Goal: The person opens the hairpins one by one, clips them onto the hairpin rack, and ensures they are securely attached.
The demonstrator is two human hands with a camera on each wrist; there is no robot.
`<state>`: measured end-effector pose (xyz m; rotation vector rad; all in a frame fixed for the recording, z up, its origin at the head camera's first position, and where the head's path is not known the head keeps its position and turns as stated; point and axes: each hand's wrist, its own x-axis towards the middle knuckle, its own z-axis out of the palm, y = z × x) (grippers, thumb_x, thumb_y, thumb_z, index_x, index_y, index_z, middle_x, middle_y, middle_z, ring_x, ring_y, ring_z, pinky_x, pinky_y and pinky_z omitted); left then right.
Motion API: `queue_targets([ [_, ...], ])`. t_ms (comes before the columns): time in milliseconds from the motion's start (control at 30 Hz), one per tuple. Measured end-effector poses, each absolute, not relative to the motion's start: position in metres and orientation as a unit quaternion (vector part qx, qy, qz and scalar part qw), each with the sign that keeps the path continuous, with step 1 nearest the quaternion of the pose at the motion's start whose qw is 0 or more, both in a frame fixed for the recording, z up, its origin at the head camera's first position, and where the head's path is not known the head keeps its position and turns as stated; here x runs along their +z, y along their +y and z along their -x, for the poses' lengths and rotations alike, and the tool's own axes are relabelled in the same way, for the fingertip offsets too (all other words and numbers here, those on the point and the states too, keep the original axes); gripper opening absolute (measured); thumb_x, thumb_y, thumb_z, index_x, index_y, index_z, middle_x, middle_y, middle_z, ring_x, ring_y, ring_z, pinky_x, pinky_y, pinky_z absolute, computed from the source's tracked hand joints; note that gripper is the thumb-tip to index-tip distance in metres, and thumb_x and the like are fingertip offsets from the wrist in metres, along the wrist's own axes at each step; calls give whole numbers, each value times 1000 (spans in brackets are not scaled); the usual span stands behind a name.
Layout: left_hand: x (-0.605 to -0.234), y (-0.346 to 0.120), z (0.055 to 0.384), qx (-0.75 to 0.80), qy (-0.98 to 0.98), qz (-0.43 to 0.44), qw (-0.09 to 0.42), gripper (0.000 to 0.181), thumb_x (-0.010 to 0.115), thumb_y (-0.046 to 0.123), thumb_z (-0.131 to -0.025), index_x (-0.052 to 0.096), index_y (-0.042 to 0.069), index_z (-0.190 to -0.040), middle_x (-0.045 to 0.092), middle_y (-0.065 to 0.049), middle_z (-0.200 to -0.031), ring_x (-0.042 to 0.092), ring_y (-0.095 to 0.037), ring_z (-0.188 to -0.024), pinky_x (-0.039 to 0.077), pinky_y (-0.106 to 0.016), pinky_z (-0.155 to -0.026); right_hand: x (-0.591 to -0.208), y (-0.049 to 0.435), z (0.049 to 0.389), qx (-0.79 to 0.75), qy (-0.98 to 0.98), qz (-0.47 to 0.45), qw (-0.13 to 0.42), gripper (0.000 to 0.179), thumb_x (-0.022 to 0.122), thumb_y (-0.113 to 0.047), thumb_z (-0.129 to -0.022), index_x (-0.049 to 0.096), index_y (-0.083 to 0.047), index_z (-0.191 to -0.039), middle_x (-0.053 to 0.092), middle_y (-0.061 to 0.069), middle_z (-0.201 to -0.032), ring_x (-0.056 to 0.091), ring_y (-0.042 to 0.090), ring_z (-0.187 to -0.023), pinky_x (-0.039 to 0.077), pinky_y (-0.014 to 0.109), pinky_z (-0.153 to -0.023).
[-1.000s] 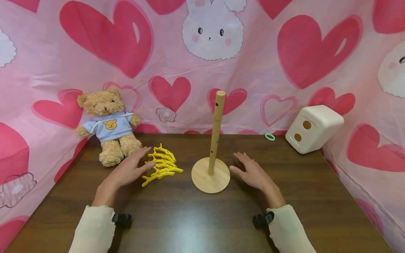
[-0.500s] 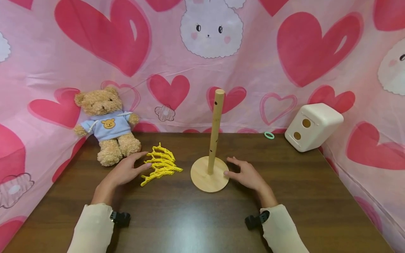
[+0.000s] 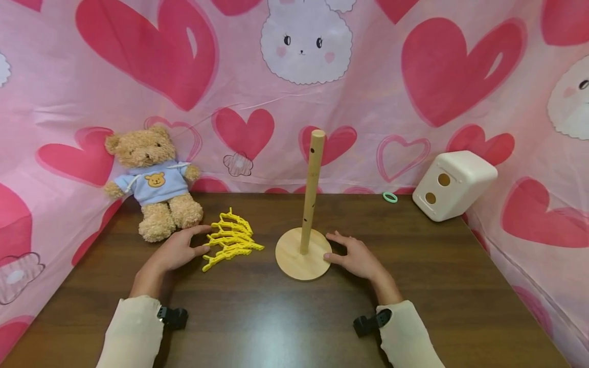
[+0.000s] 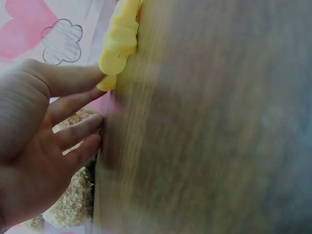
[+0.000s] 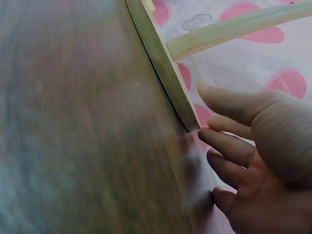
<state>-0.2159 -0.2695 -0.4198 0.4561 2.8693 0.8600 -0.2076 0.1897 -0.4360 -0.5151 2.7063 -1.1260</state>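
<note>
Movement since one second ago: right hand point(image 3: 361, 258) has come inward to the edge of the round base point(image 3: 294, 267); left hand point(image 3: 177, 249) has drawn back, its thumb now at the near ends of the yellow branches point(image 3: 234, 253) rather than over them.
Left hand: thumb and fingers apart in the head view, bracketing the branch ends; left wrist view shows the thumb tip beside a yellow end, contact not certain.
Right hand: thumb and fingers spread apart; thumb tip overlaps the base rim in the head view, while the right wrist view shows the thumb off the wood; whether a finger touches cannot be told.
Yellow branches: fanned out on the brown table point(image 3: 276, 306), between left hand and wooden stand point(image 3: 310, 189), apart from the stand.
Wooden stand: upright on its round base, one post with dark holes, between the hands.
Teddy bear point(image 3: 158, 184): far left, light blue top, feet near the left hand.
White box point(image 3: 465, 181): far right, tilted, two round holes facing the table.
Green ring point(image 3: 391, 201): flat near the back edge, left of the box.
Backdrop point(image 3: 382, 92): pink cloth with hearts and rabbit faces.
Wrists: cream sleeves point(image 3: 133, 327), a black camera point(image 3: 174, 318) on each.
</note>
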Motion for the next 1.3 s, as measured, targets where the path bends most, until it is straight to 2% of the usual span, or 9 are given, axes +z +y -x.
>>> queue_targets([
  [133,-418,-269,215,278,947,-150,57,53,73,20,-94,57,0,-140,56,-28,-139,46,-52,-130,35,-68,-104,-438,190,209,-376,905,185,73,62,73,-31,-95,54,-1,-145,45,22,-151,34,41,-144,26,63,-114],
  [400,-417,-265,221,282,947,-143,64,61,76,24,-92,53,-3,-142,54,-28,-141,44,-52,-132,33,-67,-107,-438,189,208,-365,902,208,95,61,71,-30,-96,52,-5,-148,40,23,-155,25,42,-148,11,68,-115],
  [533,-418,-265,225,288,944,-149,51,59,76,18,-92,54,-6,-140,55,-28,-139,45,-51,-132,33,-66,-107,-437,188,208,-369,901,205,98,61,72,-27,-96,51,-4,-148,40,23,-154,26,40,-148,12,65,-117],
  [733,-419,-263,232,292,941,-168,27,58,78,14,-90,55,-9,-137,56,-31,-136,47,-52,-128,35,-66,-105,-435,187,208,-369,902,198,101,61,73,-27,-95,52,-5,-148,40,24,-155,23,45,-148,14,65,-117],
  [900,-419,-263,233,284,945,-161,35,58,80,17,-88,58,-8,-135,61,-28,-131,52,-49,-124,38,-64,-103,-434,187,208,-375,901,193,106,61,73,-27,-95,51,-6,-149,37,24,-156,19,50,-147,13,68,-116],
  [1100,-416,-267,230,292,945,-135,52,54,80,17,-88,60,-6,-133,65,-24,-126,57,-45,-116,43,-61,-98,-434,187,208,-376,900,194,109,61,73,-26,-95,51,-6,-149,37,25,-156,19,49,-147,14,66,-116],
  [1300,-416,-268,228,289,947,-122,69,49,81,19,-87,66,-1,-129,64,-26,-122,58,-44,-112,45,-61,-95,-435,188,207,-376,899,193,111,62,73,-27,-95,51,-6,-149,36,24,-156,18,52,-147,14,67,-116],
])
